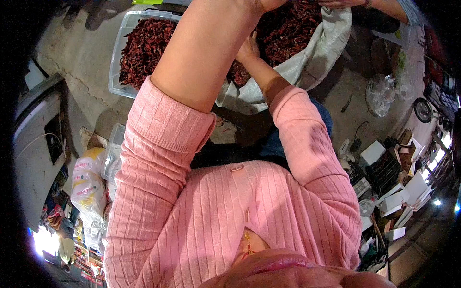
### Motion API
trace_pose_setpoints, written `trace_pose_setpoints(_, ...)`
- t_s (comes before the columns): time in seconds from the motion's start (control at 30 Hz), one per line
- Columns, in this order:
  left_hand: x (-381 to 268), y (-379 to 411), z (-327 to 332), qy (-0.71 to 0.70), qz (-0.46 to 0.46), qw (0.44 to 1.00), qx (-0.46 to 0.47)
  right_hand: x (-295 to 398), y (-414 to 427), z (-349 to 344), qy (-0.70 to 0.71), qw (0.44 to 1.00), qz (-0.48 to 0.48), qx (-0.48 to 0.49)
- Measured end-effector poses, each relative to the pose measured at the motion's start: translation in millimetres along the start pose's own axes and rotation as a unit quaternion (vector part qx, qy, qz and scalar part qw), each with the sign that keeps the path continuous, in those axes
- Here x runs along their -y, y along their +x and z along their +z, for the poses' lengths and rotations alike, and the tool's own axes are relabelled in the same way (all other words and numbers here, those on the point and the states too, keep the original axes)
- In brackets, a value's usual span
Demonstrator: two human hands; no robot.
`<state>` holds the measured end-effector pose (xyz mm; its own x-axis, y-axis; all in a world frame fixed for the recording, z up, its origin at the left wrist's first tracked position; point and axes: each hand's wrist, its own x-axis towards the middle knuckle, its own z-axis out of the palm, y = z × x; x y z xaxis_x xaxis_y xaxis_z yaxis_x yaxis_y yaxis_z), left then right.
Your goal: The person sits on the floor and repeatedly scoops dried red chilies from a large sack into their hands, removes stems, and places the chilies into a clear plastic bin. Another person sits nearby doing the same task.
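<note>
Dark red dried plant pieces (291,32) fill an open white woven sack (306,68) in front of me. My right hand (249,48) is inside the sack's near left side, against the pieces; my forearm crosses the rolled rim. My left arm reaches over the top of the sack. Only part of my left hand (274,4) shows at the upper picture edge, and its fingers are cut off. To the left, a clear plastic bin (114,72) holds a heap of similar dried pieces (146,54), partly covered by my left forearm.
Another person's hand (336,3) is at the sack's far right rim. Clear plastic bags (381,94) lie on the concrete floor (84,72) at right. A filled plastic bag (88,183) and a clear container (114,151) stand at left. Boxes and clutter (394,198) pile up at right.
</note>
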<state>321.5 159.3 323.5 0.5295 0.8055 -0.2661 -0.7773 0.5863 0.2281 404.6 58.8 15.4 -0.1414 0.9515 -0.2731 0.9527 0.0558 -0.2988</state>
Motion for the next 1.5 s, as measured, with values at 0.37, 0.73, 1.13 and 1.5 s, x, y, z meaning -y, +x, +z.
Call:
trace_pose_setpoints(0.37,3,0,0,0.003,0.017,0.999,0.030,-17,-4,-1,0.019,0.999,0.026,-0.016)
trace_pose_setpoints(0.73,-16,7,-14,-0.067,0.034,0.996,0.040,-69,-11,-96,0.270,0.959,0.083,0.008)
trace_pose_setpoints(1.13,-9,-1,-24,-0.035,0.003,0.998,0.043,-49,-78,-260,0.847,0.531,-0.019,0.013)
trace_pose_setpoints(1.5,34,-30,1,0.255,-0.061,0.965,-0.010,-27,-84,-304,0.917,0.355,-0.170,0.068)
